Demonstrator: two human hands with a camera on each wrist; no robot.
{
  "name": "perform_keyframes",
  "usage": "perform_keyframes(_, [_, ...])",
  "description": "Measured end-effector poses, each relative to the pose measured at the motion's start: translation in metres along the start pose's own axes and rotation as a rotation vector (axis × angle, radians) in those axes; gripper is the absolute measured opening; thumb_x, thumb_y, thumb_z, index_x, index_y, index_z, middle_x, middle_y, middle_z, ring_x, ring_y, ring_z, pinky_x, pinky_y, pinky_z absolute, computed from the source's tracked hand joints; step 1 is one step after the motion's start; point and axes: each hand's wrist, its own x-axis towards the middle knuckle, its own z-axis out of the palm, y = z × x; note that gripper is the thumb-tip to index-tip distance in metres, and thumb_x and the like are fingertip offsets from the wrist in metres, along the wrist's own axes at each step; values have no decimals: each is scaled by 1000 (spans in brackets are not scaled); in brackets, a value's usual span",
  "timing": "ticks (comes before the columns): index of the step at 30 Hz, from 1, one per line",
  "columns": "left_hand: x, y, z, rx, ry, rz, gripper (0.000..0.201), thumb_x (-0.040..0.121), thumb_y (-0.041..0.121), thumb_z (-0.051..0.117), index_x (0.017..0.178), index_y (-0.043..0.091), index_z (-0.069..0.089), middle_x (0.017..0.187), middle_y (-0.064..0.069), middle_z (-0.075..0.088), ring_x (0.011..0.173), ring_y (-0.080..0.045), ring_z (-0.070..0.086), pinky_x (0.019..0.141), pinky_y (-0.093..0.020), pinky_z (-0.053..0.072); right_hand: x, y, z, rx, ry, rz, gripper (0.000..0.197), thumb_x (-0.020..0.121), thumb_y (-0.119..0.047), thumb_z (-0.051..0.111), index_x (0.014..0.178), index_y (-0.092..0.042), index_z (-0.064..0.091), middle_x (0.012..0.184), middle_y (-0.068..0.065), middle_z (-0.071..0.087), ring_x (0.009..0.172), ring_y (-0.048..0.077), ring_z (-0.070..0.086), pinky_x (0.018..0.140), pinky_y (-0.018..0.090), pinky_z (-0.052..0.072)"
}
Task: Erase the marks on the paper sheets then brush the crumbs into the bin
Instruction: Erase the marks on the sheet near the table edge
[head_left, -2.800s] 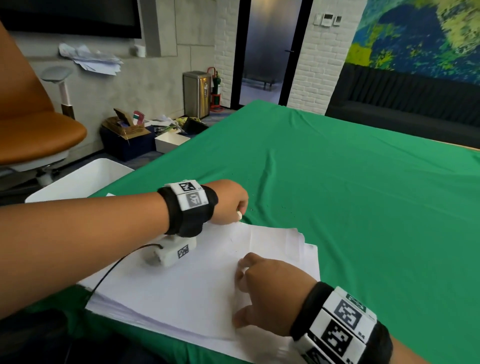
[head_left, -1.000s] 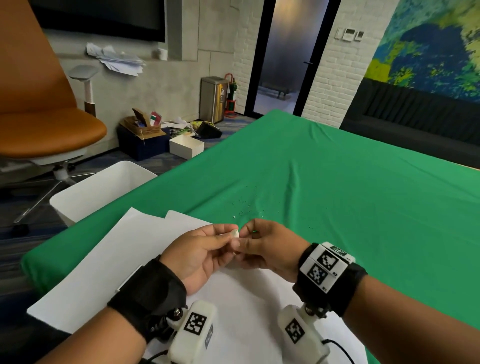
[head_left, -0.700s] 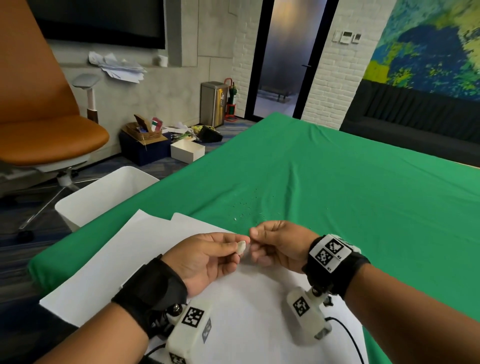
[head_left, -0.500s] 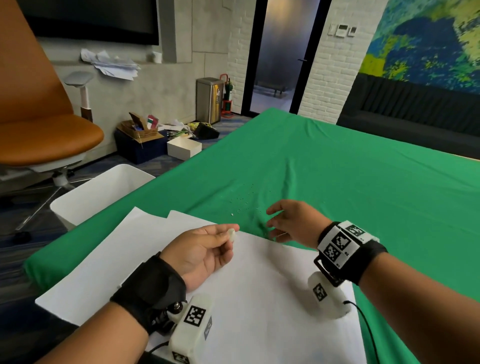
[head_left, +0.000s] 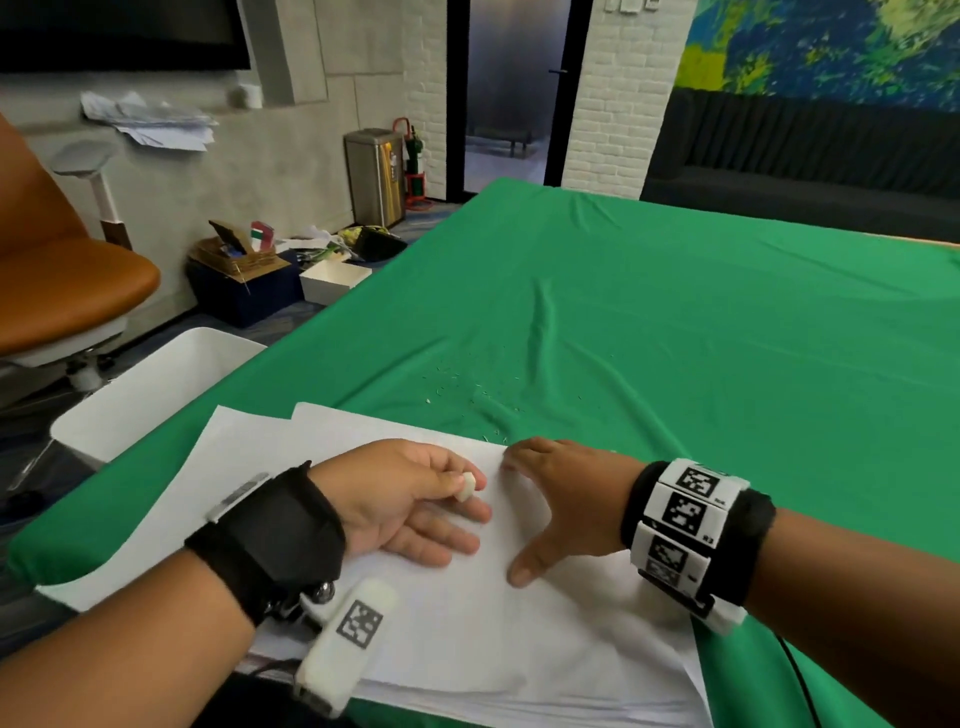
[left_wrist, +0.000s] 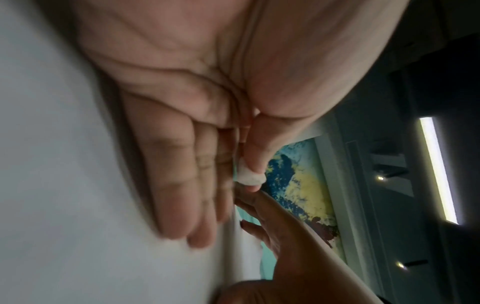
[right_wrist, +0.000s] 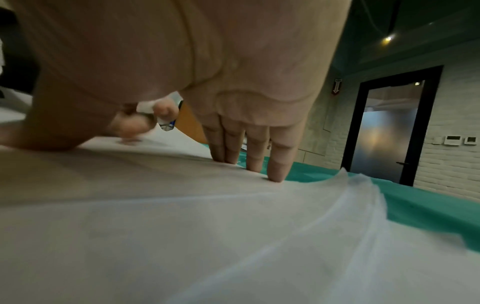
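Left grip (head_left: 415, 499): a small white eraser (head_left: 466, 488) is pinched between thumb and forefinger; the other fingers lie straight on the paper sheets (head_left: 467, 623)
Right grip (head_left: 558, 499): spread flat, nothing held; the sheets are pressed just beside the eraser
Crumbs (head_left: 467, 384): scattered on the green surface (head_left: 675, 338) beyond both grips
Bin (head_left: 156, 389): left of the left grip
Risk: sheets could be creased if pressure is lost; crumbs could be scattered past the bin

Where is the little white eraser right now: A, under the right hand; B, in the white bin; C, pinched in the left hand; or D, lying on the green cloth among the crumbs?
C: the eraser sits between the thumb and a fingertip of the left hand, above the paper sheets, while the right hand presses its straight fingers on the paper's far edge.
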Motion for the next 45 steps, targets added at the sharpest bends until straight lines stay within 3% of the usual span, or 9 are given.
perform_keyframes(6, [25,25,-15,101,495,382,9,98,16,67,100,20,75,107,7,74,106,-7,63,93,-29,48,-15,-3,3,-91,9,-27,121,71,-88,62,164,-29,13,170,-16,11,158,22,12,124,52,17])
perform_keyframes(11, [15,21,11,385,302,296,9,97,10,68,101,11,76,81,-5,73,65,-6,68,58,-19,54,-14,-1,6,-102,-24,-36,121,74,-88,58,165,-27,5,172,-11,4,159,25,2,126,57,10])
perform_keyframes(16, [15,26,27,599,227,219,5,92,4,72,97,6,72,85,-14,76,78,-24,78,75,-35,64,-12,0,8,-50,-2,-30,129,66,-88,67,161,-19,13,171,0,16,159,26,-1,127,56,9])
perform_keyframes(20, [21,37,35,831,136,211,3,88,10,76,87,12,75,77,-10,78,68,-17,75,69,-31,64,-12,1,9,-100,-61,-15,133,63,-94,61,164,-35,-3,172,-8,-9,157,30,-15,124,64,-4])
perform_keyframes(26, [33,47,45,1204,134,223,11,84,24,76,83,14,78,72,0,77,67,-21,75,69,-32,62,-10,3,6,-34,-90,-5,121,66,-94,58,162,-46,2,172,-11,-7,159,29,-8,123,64,-2])
perform_keyframes(30, [36,46,48,1321,204,262,17,87,25,72,72,16,75,60,6,69,54,-5,61,64,-24,53,-10,2,12,-62,-100,16,138,61,-95,61,164,-33,-7,172,-9,-11,158,32,-10,122,66,0])
perform_keyframes(34, [22,33,56,1363,101,275,9,85,26,73,81,20,77,71,8,72,69,-9,66,68,-25,52,-8,-4,14,-121,-144,41,152,55,-99,59,161,-25,-21,170,-6,-21,157,32,-14,121,68,-1])
perform_keyframes(37, [16,34,57,1338,-60,171,11,86,26,74,80,18,77,69,6,75,58,-5,65,70,-24,56,-6,-3,12,-119,-164,53,155,53,-100,59,160,-24,-24,169,-8,-23,157,31,-15,120,69,-1])
perform_keyframes(45, [37,43,49,1181,120,207,21,89,17,73,69,11,74,56,3,70,47,-6,64,65,-20,56,-10,-6,15,-125,-166,68,162,46,-101,62,159,-24,-26,168,-9,-25,157,28,-16,119,70,-3])
